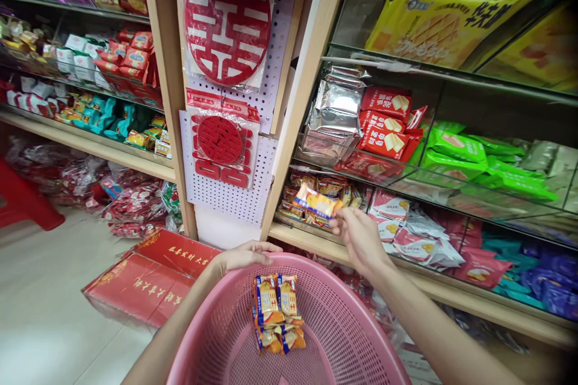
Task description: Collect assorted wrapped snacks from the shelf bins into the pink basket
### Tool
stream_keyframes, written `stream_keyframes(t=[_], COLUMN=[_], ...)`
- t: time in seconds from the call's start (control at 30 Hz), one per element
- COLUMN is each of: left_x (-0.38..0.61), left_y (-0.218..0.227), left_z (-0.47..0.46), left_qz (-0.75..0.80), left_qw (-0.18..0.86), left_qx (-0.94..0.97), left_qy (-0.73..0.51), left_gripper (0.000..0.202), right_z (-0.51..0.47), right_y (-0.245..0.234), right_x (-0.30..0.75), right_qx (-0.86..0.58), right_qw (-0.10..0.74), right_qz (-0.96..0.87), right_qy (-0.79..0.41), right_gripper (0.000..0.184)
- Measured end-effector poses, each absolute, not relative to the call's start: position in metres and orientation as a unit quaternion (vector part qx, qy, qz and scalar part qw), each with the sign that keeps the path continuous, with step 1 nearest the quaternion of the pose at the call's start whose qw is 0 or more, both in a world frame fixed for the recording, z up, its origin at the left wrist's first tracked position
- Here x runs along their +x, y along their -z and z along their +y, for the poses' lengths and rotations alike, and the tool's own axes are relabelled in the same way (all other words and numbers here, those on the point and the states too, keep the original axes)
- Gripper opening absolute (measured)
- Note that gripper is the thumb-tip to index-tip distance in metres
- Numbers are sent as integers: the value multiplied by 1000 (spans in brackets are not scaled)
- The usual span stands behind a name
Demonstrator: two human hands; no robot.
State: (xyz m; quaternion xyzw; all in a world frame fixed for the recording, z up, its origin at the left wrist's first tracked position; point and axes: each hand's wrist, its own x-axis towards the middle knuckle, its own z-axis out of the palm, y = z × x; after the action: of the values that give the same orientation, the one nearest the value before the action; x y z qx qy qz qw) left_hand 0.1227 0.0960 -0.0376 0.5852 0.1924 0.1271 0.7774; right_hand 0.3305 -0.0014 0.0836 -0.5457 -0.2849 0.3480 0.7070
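A pink plastic basket (356,325) with a perforated wall fills the lower middle of the view. My left hand (246,255) grips its far rim, fingers curled over the edge. Inside the basket, several orange and blue snack packets (276,306) lie in a small stack against the far side. Between the fingertips of my right hand (361,237) is one snack packet (318,201) of similar colours, held by its right end. That hand is in front of the lowest shelf, where a bin of matching snack packets (298,207) lies just behind the held one.
The right shelf's wooden edge (311,244) runs close under my right hand. Clear dividers separate white packets (415,240), green packets (469,153) and red packets (388,132). Red cardboard boxes (149,279) lie on the floor at left. Red paper decorations (228,32) hang between the shelves.
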Motion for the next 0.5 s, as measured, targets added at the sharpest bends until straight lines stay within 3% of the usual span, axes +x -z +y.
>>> stream_keyframes(t=[0.2,0.5], left_x=[123,126], left_y=[39,39], left_z=[94,94], left_qz=[184,198], left_qw=[787,783], left_qx=[576,576], left_qy=[-125,-124], left_gripper=[43,46], right_z=[-74,-86], right_y=[-23,0], right_x=[314,292], right_qx=[-557,-568], right_qw=[597,592], right_qz=[-172,-96], right_qy=[-550,-564], right_gripper=[18,20])
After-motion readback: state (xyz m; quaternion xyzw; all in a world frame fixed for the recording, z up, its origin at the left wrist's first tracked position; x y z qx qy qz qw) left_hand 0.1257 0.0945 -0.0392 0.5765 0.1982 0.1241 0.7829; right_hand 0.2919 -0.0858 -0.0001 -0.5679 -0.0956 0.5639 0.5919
